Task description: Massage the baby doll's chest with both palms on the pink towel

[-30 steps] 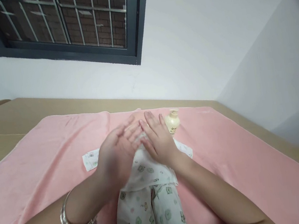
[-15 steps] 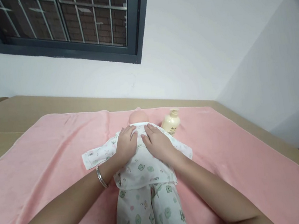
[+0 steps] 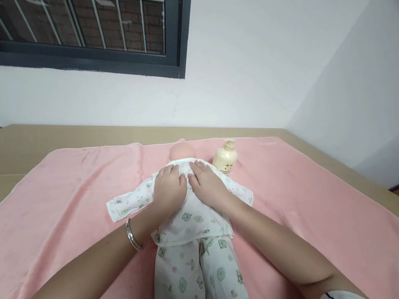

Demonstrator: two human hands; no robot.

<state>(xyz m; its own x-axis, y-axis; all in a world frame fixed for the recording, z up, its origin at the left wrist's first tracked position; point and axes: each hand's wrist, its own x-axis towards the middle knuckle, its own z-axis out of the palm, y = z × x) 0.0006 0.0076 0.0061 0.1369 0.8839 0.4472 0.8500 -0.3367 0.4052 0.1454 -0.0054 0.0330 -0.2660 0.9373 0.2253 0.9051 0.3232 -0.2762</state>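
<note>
A baby doll (image 3: 182,151) lies stretched out with its smooth, bald head away from me. It wears a white patterned long-sleeved top (image 3: 196,223) and matching trousers (image 3: 182,284). My left hand (image 3: 170,190), with a silver bangle at its wrist, lies flat on the upper left of the top. Beside it, my right hand (image 3: 208,185) rests flat on the upper right, palm down. Only a narrow strip of cloth shows between the two thumbs. Both hands are open and grip nothing. The doll's face is not visible.
A cream-coloured bottle (image 3: 225,158) stands by the doll's right-hand sleeve. Everything rests on a pink blanket (image 3: 81,199) spread over a wooden surface (image 3: 36,136). Behind it rises a white wall (image 3: 240,65) with a dark-framed, barred window (image 3: 183,29).
My hands have shifted slightly on the doll's top, the left one a little inward. The view has tilted slightly. The doll and bottle keep their places.
</note>
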